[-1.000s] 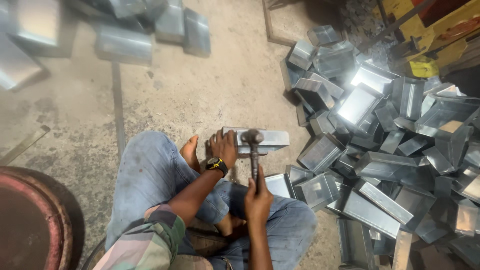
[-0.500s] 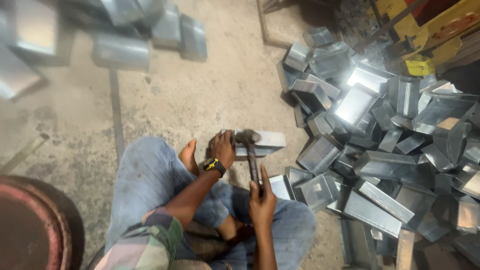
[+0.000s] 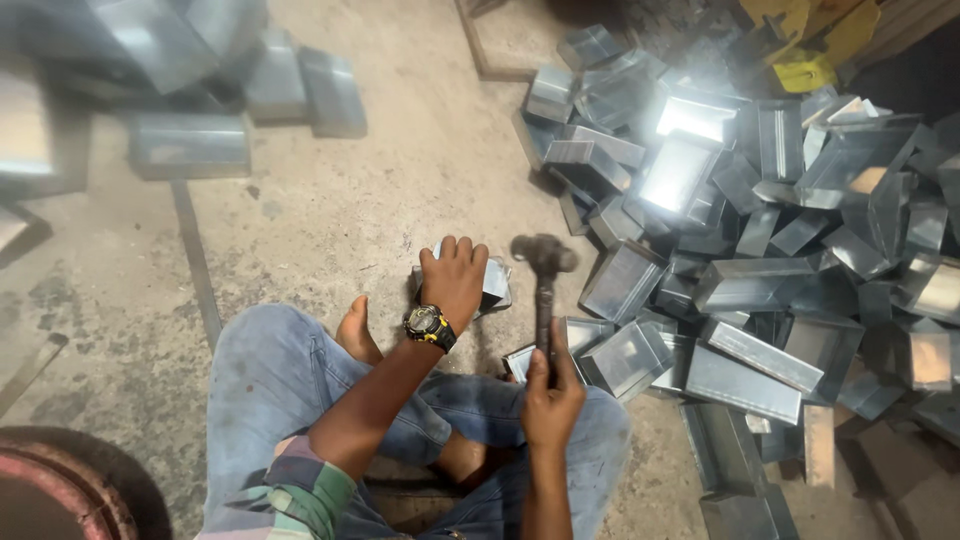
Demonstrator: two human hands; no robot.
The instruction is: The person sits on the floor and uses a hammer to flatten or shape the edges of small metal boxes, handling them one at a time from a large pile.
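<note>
On the concrete floor (image 3: pixel 400 210), between the knees, the left hand (image 3: pixel 455 278) pressed flat on a light, stiff, sharp-edged metal box (image 3: pixel 493 283); the right hand (image 3: pixel 551 400) gripped a hammer (image 3: pixel 544 290) low on its handle.

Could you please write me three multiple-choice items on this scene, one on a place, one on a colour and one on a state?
1. Where is the big pile of metal boxes?
A. To the person's right
B. On the person's lap
C. Behind the person

2. What colour are the accents on the watch?
A. Red
B. Yellow
C. White

3. What does the right hand do?
A. Lies open on the floor
B. Grips a hammer
C. Holds a box

Answers: 1 A, the pile fills the right side of the floor. 2 B, yellow shows on the black watch. 3 B, the fingers wrap the handle while the left hand presses a box.
</note>
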